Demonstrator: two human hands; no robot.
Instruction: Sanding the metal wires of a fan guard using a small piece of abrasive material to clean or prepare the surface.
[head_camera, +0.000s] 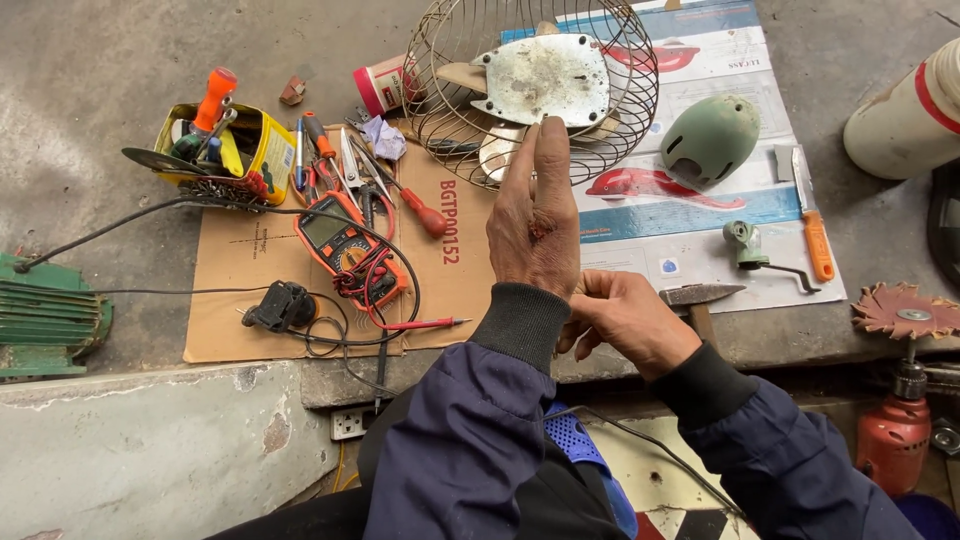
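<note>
Left hand (535, 215) is raised, back to the camera, fingers straight and pressed together, pointing up in front of the one round wire fan guard (620, 60). It holds nothing. Right hand (625, 320) sits just beside and below the left wrist, fingers curled inward and touching the dark knitted cuff (520, 320) of the left sleeve; whether they pinch it I cannot tell.

Inside the guard, one pale, stained metal fan blade (545, 78). To its right, one green rounded plastic motor cover (710, 138) lies on a printed poster sheet (700, 50). Below that, one small green crank-shaped part (748, 248), and one orange-handled knife (812, 225) beside it. One hammer head (700, 294) shows just past the right hand.

Over on the brown cardboard (235, 260): one orange multimeter (345, 245) with red and black leads, one red-handled screwdriver (420, 212), one yellow tin box of tools (225, 145). Far right, one white cylinder with a red band (905, 110).
</note>
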